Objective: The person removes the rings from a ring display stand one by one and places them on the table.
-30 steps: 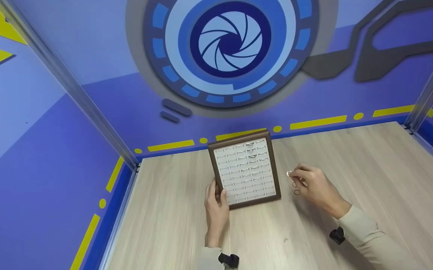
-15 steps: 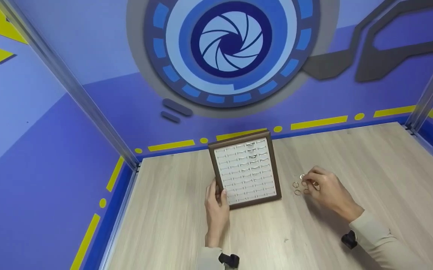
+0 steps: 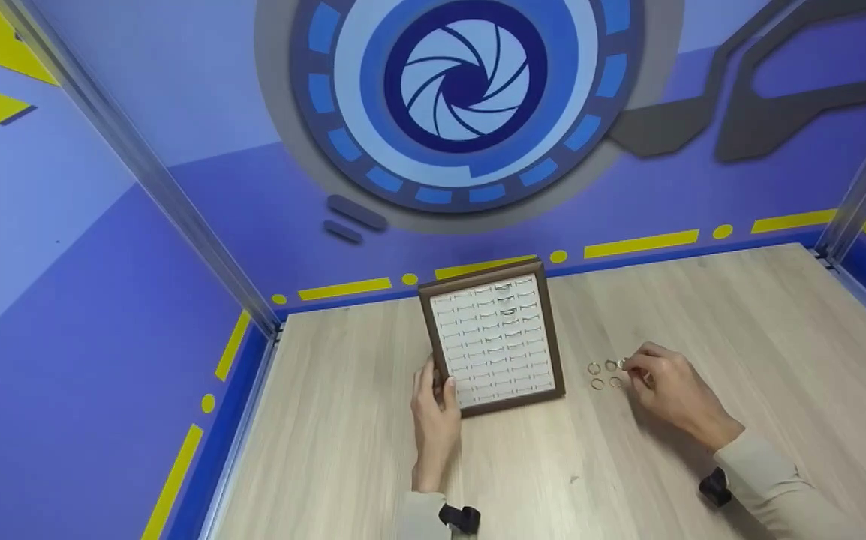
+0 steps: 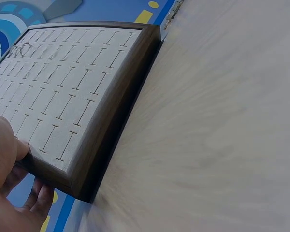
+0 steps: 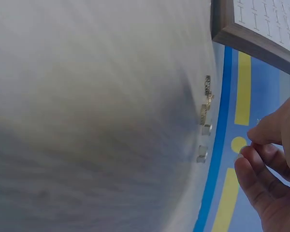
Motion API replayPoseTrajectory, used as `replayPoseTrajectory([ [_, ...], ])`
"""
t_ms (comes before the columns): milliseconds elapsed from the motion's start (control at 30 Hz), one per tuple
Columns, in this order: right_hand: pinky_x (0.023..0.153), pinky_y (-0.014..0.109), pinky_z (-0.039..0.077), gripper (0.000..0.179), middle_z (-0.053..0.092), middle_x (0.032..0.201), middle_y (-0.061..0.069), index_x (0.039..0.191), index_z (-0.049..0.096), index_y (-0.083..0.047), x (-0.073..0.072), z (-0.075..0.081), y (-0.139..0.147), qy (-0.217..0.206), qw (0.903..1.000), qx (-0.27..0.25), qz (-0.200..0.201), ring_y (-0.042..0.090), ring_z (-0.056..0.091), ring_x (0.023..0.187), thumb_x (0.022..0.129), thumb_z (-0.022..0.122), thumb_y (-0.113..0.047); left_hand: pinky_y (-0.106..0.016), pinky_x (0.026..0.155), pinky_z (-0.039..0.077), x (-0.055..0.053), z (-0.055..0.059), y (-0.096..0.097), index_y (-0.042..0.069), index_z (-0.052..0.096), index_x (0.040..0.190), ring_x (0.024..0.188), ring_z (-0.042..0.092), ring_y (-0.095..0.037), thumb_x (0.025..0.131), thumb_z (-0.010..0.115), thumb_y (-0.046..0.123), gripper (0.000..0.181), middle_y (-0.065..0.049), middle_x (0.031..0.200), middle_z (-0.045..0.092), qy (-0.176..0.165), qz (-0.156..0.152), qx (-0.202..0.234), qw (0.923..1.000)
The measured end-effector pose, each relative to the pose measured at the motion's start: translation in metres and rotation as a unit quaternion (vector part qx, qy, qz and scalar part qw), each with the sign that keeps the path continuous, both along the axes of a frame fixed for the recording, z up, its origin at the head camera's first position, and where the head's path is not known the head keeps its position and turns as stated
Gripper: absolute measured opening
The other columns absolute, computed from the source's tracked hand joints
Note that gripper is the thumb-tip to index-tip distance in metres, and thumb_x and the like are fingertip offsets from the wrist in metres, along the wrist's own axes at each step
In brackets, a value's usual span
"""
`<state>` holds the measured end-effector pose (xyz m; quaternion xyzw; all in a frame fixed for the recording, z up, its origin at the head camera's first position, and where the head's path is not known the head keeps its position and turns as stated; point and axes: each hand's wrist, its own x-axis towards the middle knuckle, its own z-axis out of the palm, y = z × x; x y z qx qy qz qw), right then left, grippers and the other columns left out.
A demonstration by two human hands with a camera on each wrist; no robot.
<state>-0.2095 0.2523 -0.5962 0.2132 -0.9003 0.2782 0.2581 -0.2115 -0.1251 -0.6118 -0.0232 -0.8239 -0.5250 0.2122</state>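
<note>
My left hand (image 3: 437, 420) grips the lower left edge of a brown-framed ring display board (image 3: 493, 341), thumb in front and fingers behind. The board leans back, its white slotted pad facing me. A few silver rings (image 3: 506, 311) sit in slots near its top. To the right, my right hand (image 3: 673, 390) pinches a small shiny ring (image 3: 623, 364) between thumb and fingertips, mostly hidden by them in the right wrist view. Several loose rings stand or lie beside those fingertips, among them a gold ring (image 3: 597, 384) and a patterned ring (image 5: 207, 85).
A light wood tabletop (image 3: 741, 322) carries everything. Printed blue panels (image 3: 313, 180) close it in at the back and sides, with metal corner posts (image 3: 133, 165). The board's top edge comes near the back panel in the head view.
My right hand has moved right and slightly toward me, away from the board, with the ring in its fingertips. More loose rings now show beside it. The left hand and board stay put.
</note>
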Motion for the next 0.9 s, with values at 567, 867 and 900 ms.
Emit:
replayPoseTrajectory([
  [567, 0.062, 0.028, 0.057, 0.016, 0.069, 0.081, 0.000, 0.087, 0.082, -0.004, 0.003, -0.013, 0.010, -0.063, 0.9974, 0.031, -0.012, 0.010, 0.062, 0.072, 0.080, 0.081, 0.010, -0.040, 0.101, 0.059, 0.000, 0.000, 0.000, 0.000, 0.048, 0.157, 0.120, 0.064, -0.024, 0.105, 0.062, 0.003, 0.054, -0.013, 0.133, 0.061, -0.001, 0.004, 0.004, 1.0000],
  [867, 0.062, 0.031, 0.057, 0.018, 0.070, 0.081, -0.002, 0.088, 0.083, -0.008, 0.003, -0.012, 0.011, -0.098, 0.9937, 0.051, -0.023, 0.012, 0.063, 0.072, 0.082, 0.079, 0.008, -0.040, 0.102, 0.058, -0.001, 0.000, 0.000, 0.002, 0.046, 0.159, 0.122, 0.063, -0.024, 0.106, 0.062, 0.005, 0.055, -0.013, 0.136, 0.060, -0.006, -0.002, -0.002, 1.0000],
  [900, 0.062, 0.032, 0.057, 0.017, 0.070, 0.081, -0.002, 0.087, 0.083, -0.008, 0.003, -0.012, 0.011, -0.096, 0.9937, 0.053, -0.024, 0.012, 0.064, 0.072, 0.082, 0.079, 0.008, -0.040, 0.101, 0.058, -0.001, 0.000, 0.000, 0.001, 0.046, 0.158, 0.121, 0.063, -0.024, 0.106, 0.062, 0.005, 0.055, -0.013, 0.136, 0.061, -0.002, -0.001, -0.003, 1.0000],
])
